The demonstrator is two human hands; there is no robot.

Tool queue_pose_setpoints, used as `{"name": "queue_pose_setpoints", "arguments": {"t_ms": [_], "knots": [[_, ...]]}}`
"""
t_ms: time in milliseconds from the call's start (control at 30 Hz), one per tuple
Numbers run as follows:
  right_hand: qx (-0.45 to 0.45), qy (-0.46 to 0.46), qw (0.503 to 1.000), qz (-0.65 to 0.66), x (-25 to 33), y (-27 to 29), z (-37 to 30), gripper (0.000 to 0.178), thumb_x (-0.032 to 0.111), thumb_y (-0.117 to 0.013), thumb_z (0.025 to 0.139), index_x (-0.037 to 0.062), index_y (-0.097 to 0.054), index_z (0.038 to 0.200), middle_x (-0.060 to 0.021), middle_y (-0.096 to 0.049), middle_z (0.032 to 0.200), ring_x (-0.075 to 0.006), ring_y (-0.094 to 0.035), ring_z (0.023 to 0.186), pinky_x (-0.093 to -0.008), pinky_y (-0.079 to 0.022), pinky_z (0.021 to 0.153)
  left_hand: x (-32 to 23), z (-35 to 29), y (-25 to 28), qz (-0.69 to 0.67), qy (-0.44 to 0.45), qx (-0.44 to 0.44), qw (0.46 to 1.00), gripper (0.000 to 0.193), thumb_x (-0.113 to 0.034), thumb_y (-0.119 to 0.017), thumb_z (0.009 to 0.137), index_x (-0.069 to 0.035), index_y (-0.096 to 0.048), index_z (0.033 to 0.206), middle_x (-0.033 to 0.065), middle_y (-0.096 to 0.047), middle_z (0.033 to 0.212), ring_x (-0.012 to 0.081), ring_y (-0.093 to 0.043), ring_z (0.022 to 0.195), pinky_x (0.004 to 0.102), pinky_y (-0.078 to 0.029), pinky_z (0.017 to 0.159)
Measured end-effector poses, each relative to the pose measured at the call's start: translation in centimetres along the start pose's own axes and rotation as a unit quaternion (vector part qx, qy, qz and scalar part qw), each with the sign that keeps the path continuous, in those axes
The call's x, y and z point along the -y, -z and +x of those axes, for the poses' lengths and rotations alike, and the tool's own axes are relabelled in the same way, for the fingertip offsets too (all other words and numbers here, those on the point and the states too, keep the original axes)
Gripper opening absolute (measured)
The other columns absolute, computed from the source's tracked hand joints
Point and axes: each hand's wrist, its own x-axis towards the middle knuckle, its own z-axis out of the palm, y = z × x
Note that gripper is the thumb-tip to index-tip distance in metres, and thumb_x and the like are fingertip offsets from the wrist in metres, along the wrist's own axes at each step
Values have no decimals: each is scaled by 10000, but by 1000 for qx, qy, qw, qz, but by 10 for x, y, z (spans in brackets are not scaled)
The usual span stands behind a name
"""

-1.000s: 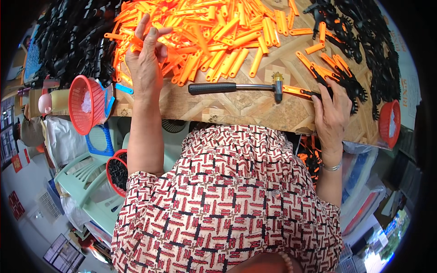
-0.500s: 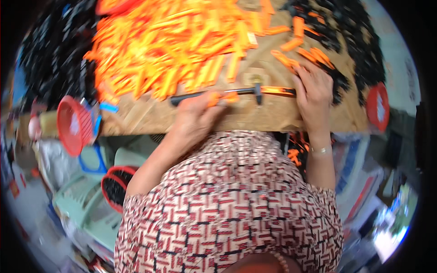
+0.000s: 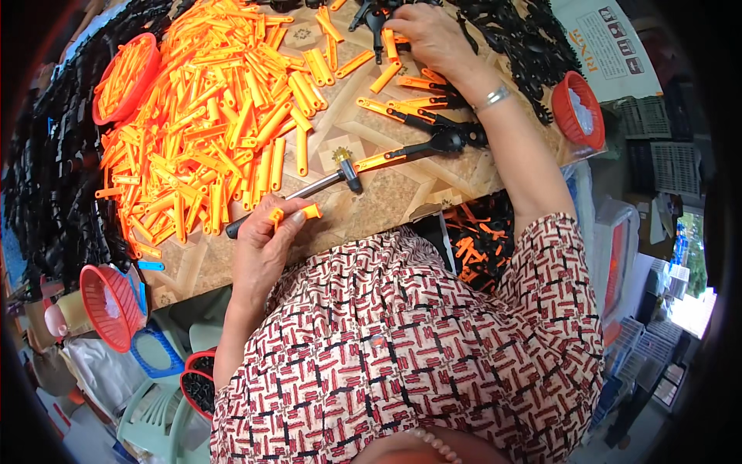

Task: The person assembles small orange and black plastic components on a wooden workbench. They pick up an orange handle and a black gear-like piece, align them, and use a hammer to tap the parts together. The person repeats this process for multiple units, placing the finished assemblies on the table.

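Note:
My left hand (image 3: 267,240) is near the table's front edge, its thumb and fingers pinching a small orange plastic handle piece (image 3: 311,211). Beneath that hand runs a hammer (image 3: 321,185) with a dark grip, its metal head standing on the tabletop. Beside the head lies an orange handle (image 3: 375,161) joined to a black spoon-shaped part (image 3: 444,141). Stretched toward the far side, my right hand (image 3: 433,42) has its fingers curled at a black plastic part (image 3: 378,22) and an orange handle (image 3: 390,46). Its fingertips are partly hidden, so what it grips is unclear.
A large heap of orange handles (image 3: 232,116) covers the left of the table (image 3: 398,197). Piles of black parts (image 3: 525,46) lie at both sides. Red baskets (image 3: 580,112) stand around the edges. A green chair (image 3: 151,406) is at lower left.
My right hand has gone from beside the hammer head to the black parts at the far side. My left hand still pinches an orange piece over the hammer. The whole view has shifted and tilted.

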Motion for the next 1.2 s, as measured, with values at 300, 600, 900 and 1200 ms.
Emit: {"name": "queue_pose_setpoints", "arguments": {"t_ms": [300,600,900,1200], "knots": [[76,152,985,-16,17,-7,50,139,181,-676,810,135,-682,941,-22,-618,1124,-239,-546,1084,-394,-407,914,3,-12,3,-8,6,15,1000,132,-102,-668,1002,-24,-719,1095,-32,-579,942,53,-523,784,200,-423,712],[31,-23,917,398,139,17,20,202,148,-713,926,58,-748,1104,-78,-699,848,-174,-660,803,-318,-539,745,-1,-20,29,78,-152,-75,983,140,-8,-701,939,-28,-696,1077,34,-684,889,100,-613,767,251,-478,674],[315,-277,588,692,202,44,-31,239,80,-616,1011,-39,-693,1204,-21,-691,776,-49,-627,626,-178,-503,576,-3,-1,32,199,-279,-62,937,292,53,-711,831,-56,-702,1102,77,-712,939,221,-705,856,312,-540,761],[368,-316,536,692,208,49,-40,244,78,-632,976,-19,-708,1188,-1,-673,695,-35,-604,534,-174,-473,481,0,0,31,228,-280,-19,932,272,33,-720,842,-60,-707,1098,83,-726,944,235,-720,859,322,-554,755]]}}
